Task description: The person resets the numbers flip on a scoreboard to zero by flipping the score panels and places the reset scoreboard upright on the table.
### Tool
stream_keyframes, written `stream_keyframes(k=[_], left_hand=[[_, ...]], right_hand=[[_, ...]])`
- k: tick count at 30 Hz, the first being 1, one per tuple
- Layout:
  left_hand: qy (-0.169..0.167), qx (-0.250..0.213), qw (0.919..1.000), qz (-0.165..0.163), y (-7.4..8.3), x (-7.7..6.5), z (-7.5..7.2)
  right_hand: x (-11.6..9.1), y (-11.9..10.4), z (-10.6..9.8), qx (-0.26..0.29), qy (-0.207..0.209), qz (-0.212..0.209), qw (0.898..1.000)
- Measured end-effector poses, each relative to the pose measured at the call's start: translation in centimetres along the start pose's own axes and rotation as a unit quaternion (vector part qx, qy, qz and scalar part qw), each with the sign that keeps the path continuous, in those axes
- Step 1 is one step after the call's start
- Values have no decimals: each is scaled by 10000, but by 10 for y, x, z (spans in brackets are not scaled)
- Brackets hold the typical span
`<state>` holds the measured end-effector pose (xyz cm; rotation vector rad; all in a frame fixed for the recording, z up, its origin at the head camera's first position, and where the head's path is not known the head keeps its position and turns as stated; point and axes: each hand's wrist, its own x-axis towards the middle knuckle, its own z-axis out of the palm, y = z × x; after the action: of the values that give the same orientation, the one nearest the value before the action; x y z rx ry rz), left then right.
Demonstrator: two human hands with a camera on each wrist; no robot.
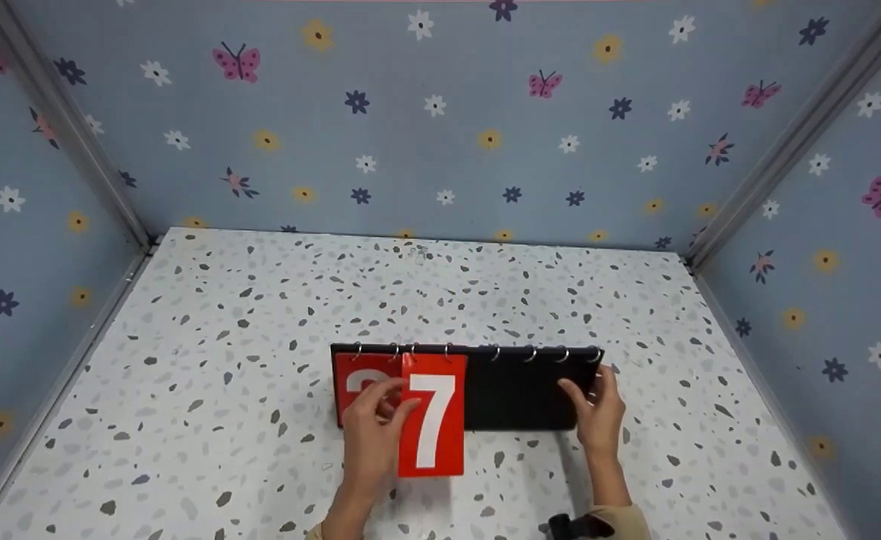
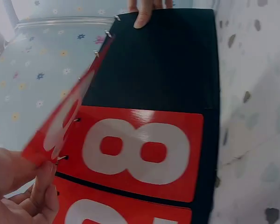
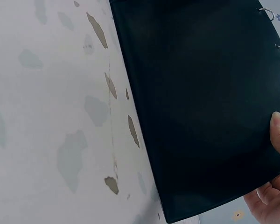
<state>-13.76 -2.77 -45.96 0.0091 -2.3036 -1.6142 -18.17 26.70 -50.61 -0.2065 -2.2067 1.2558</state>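
A black flip scoreboard (image 1: 519, 391) with metal rings along its top edge is held tilted over the speckled table. My left hand (image 1: 371, 435) pinches the left edge of a red card (image 1: 448, 431) with a white 7. In the left wrist view that lifted card (image 2: 67, 116) swings away from the board, baring a red card with a white 8 (image 2: 135, 156) beneath. Left of it hangs another red number card (image 1: 344, 367), its digit partly covered by my left hand. My right hand (image 1: 603, 420) grips the board's right end, thumb on the front, other fingers behind.
A white speckled tabletop (image 1: 260, 300) lies under the board. Blue panels (image 1: 440, 142) with flowers and butterflies stand at the back and both sides. Several bare rings (image 1: 532, 353) line the board's right half.
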Motion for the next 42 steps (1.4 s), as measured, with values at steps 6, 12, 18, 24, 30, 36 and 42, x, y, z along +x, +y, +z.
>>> stream_keyframes(k=[6, 12, 18, 24, 30, 36, 42], left_hand=[[-321, -362, 9980, 394, 6, 2, -9], [-301, -468, 9962, 668, 11, 9, -12], [341, -405, 9911, 1219, 14, 23, -10], [582, -849, 9746, 1988, 15, 43, -6], [782, -883, 9676, 2233, 19, 60, 2], [900, -819, 9700, 2104, 15, 78, 10], [956, -504, 9712, 2122, 11, 91, 16]], right_hand=[[0, 0, 0, -23, -31, 71, 10000], [0, -1, 0, -3, -23, 83, 10000], [0, 0, 0, 48, -40, 47, 10000], [0, 2, 0, 112, -29, 14, 9999], [0, 1, 0, 32, -101, 24, 9999], [0, 0, -1, -29, -138, 132, 9998], [0, 1, -1, -56, -122, 143, 9998]])
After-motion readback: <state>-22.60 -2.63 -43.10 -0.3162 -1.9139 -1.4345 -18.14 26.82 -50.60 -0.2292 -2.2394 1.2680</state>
